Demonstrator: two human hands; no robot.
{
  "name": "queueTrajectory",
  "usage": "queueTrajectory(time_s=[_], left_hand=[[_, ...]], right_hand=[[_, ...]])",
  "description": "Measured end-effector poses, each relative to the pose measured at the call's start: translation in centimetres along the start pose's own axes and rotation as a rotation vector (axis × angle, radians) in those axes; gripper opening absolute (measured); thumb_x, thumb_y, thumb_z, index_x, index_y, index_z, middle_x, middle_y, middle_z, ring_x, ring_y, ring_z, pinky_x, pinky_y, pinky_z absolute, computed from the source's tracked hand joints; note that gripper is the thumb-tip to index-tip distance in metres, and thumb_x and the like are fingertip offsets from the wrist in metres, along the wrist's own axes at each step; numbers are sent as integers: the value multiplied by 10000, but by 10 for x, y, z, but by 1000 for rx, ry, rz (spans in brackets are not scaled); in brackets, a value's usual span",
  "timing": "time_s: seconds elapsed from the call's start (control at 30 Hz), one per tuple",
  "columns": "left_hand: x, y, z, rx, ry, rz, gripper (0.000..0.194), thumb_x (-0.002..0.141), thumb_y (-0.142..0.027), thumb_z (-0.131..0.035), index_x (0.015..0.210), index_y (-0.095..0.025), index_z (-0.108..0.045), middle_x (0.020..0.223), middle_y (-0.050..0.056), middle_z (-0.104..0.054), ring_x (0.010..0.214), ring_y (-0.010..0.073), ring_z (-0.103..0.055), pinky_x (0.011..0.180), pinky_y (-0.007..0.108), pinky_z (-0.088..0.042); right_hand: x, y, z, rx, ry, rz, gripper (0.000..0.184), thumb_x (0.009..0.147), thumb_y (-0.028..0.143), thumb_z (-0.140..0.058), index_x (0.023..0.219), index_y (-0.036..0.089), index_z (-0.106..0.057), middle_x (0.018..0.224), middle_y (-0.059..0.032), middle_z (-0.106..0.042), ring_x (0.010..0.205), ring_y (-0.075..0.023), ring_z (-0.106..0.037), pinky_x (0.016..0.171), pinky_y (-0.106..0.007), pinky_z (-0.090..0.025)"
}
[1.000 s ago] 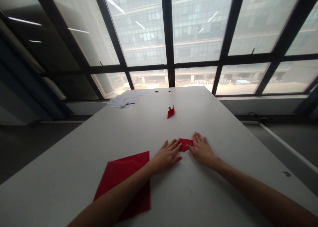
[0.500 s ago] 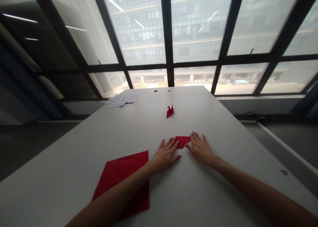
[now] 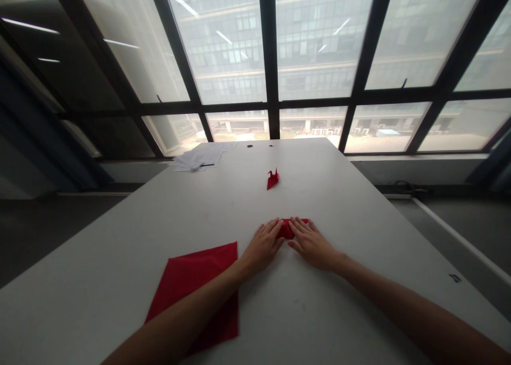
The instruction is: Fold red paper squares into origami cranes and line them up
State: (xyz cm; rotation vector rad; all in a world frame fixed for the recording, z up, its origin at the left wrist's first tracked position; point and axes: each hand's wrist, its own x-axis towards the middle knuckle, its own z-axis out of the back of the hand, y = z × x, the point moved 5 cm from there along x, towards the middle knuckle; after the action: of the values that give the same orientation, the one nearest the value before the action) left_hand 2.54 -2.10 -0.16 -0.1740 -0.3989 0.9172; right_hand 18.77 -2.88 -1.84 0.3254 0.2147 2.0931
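Observation:
A small folded piece of red paper lies flat on the white table, partly covered by my fingers. My left hand rests on its left side, fingers stretched out and palm down. On its right part lies my right hand, also flat with fingers extended. Under my left forearm is a larger red paper sheet, part of it hidden by the arm. Farther off, beyond both hands, stands a red paper crane.
Loose white papers with a dark pen-like stick on them lie at the table's far left. A small dark mark shows near the right edge. Behind the table rise tall windows with dark frames.
My right hand has slid left over the folded paper, closer to my left hand. The left hand has shifted slightly, its thumb now nearer the paper.

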Motion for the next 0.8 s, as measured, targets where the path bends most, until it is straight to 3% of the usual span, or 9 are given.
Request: queueTrajectory(time_s=[0.13, 0.47, 0.63, 0.8], left_hand=[[4, 7, 11, -87, -156, 41, 350, 983, -217, -495, 1324, -250, -569, 1328, 61, -617, 1214, 219, -569, 1078, 398, -436], [11, 25, 22, -227, -232, 24, 462, 910, -20, -444, 1285, -250, -587, 1217, 46, -636, 1073, 163, -638, 985, 301, -510], [11, 33, 20, -167, -237, 49, 309, 870, -28, -511, 999, -221, -715, 1199, 62, -645, 1091, 210, -622, 1013, 360, -489], [13, 45, 15, -127, -236, 113, 219, 855, -94, -605, 948, -225, -755, 1158, 76, -677, 1076, 246, -614, 1019, 406, -468]], right_hand=[[-1, -1, 2, 19, 2, 7, 690, 1025, 556, -277, 1566, 128, -247, 1616, -161, -237, 1512, -283, -183, 1209, -538, -134], [0, -1, 5, 36, -12, 21, 598, 1026, 442, -358, 1547, 153, -310, 1600, -144, -305, 1502, -253, -228, 1210, -496, -146], [0, -3, 5, 47, -26, 11, 607, 1013, 435, -391, 1547, 157, -312, 1597, -142, -311, 1500, -253, -235, 1209, -491, -151], [0, -2, 6, 62, -40, 8, 609, 1000, 423, -430, 1541, 162, -328, 1591, -155, -321, 1499, -258, -235, 1205, -499, -156]])
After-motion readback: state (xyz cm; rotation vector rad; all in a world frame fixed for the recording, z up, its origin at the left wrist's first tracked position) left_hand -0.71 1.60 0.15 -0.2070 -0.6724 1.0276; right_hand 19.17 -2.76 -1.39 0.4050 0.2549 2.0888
